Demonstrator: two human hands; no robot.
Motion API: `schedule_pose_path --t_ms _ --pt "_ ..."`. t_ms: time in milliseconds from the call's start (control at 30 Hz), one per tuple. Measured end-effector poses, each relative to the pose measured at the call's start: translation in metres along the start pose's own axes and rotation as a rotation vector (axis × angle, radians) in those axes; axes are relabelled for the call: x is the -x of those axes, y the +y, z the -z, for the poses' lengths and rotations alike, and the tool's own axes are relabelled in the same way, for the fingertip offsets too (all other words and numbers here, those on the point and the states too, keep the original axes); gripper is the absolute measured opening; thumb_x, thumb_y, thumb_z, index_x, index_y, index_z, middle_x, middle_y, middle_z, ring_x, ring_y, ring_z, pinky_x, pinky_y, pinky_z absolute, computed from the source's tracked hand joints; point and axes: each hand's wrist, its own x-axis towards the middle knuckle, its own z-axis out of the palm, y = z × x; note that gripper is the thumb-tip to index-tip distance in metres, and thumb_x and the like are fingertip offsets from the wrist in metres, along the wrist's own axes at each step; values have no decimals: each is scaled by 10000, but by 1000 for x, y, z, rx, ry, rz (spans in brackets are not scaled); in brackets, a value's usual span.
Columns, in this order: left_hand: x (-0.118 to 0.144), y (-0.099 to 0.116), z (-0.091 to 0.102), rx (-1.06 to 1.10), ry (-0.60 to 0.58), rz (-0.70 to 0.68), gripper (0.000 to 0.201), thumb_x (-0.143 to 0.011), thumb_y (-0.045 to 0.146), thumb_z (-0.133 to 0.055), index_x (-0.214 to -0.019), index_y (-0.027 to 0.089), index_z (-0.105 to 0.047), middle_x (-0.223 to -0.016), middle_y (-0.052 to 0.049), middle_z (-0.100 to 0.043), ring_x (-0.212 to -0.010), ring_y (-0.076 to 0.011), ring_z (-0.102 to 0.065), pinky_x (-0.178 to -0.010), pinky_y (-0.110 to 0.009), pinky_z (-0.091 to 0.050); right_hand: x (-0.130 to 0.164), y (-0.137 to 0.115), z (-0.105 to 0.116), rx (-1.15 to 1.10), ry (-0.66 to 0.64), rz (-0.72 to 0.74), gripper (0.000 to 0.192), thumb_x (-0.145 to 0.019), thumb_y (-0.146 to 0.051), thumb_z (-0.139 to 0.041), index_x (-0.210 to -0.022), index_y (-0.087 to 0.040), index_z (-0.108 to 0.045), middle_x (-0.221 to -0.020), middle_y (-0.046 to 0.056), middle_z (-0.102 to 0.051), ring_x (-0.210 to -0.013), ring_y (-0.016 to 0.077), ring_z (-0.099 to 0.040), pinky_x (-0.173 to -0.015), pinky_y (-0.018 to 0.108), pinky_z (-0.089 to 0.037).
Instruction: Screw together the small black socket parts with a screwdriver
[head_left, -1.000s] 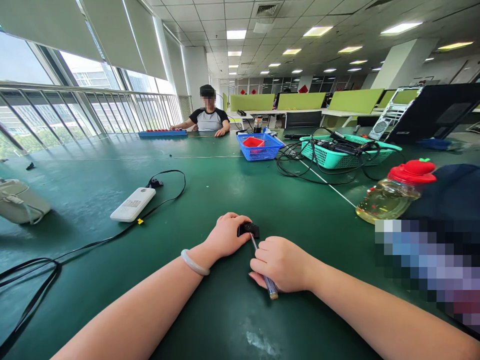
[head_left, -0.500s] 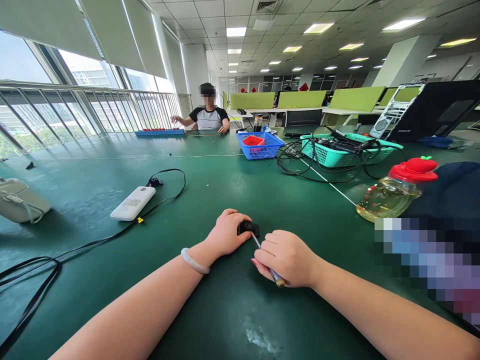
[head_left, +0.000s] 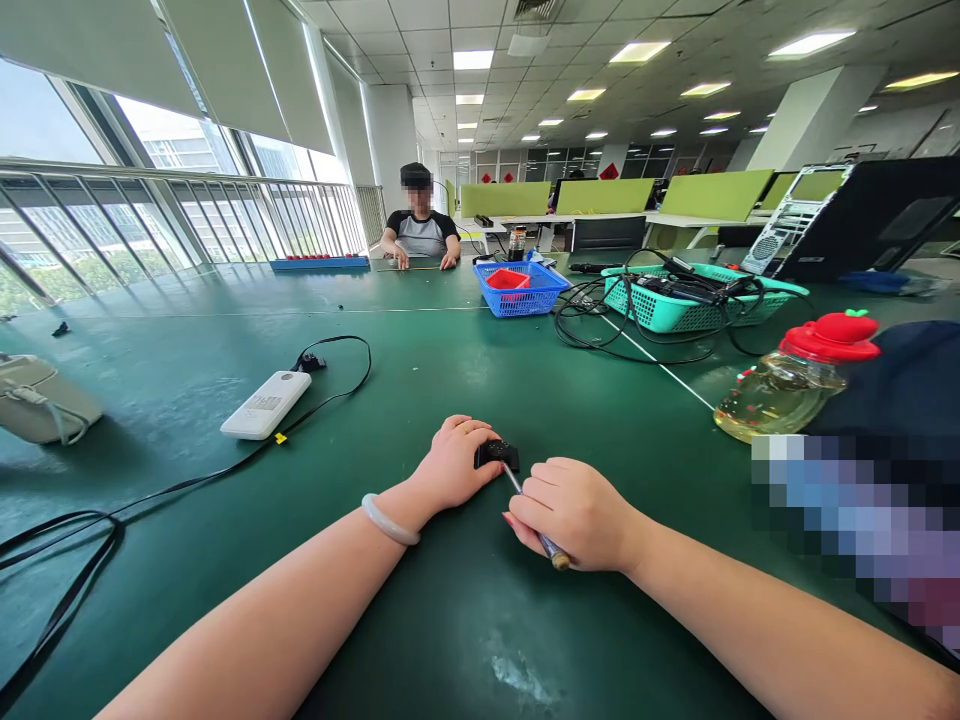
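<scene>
Holding a small black part (head_left: 506,452) on the green counter (head_left: 420,620) with the left hand (head_left: 454,465), fingers closed around the left end, thumb along the near side. Wearing a pale bangle (head_left: 390,520) on the left wrist. Gripping a screwdriver (head_left: 556,555) in the curled fingers of the right hand (head_left: 574,512), pointing the handle back toward the near edge and slanting the thin metal shaft up to the near side of the small black part, just beside the left thumb. Cannot tell the exact seat of the tip, too small to make out. Working well in from the left and right edges of the counter, closer to the near edge than to the far one.

Has a flat white block (head_left: 266,405) out toward the left edge, with a long black cord (head_left: 187,487) just beside it, marked by a yellow tag (head_left: 281,438). Has a pale bag (head_left: 52,400) farther out on that side. Toward the right edge, has a bottle (head_left: 780,395) of yellowish liquid under a red lid (head_left: 832,335). Nearer the far edge, has a blue basket (head_left: 525,302) around a red tray (head_left: 508,280), and beside it a teal basket (head_left: 675,318) heaped with black cables (head_left: 600,345). Facing a person (head_left: 420,235) seated at the far edge, near a long blue tray (head_left: 320,264).
</scene>
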Motion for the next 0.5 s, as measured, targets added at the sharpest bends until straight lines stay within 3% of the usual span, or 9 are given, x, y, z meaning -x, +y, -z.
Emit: schedule_pose_path --t_ms 500 --pt "0 -1 0 -7 -16 7 343 -828 334 -714 -1154 230 -688 -1298 -59 -672 -1324 -307 -459 -1158 -471 -373 -1 2 2 -19 22 -14 298 -899 -156 -534 -605 -197 -518 -562 -20 -430 -577 145 -303 -555 295 -239"
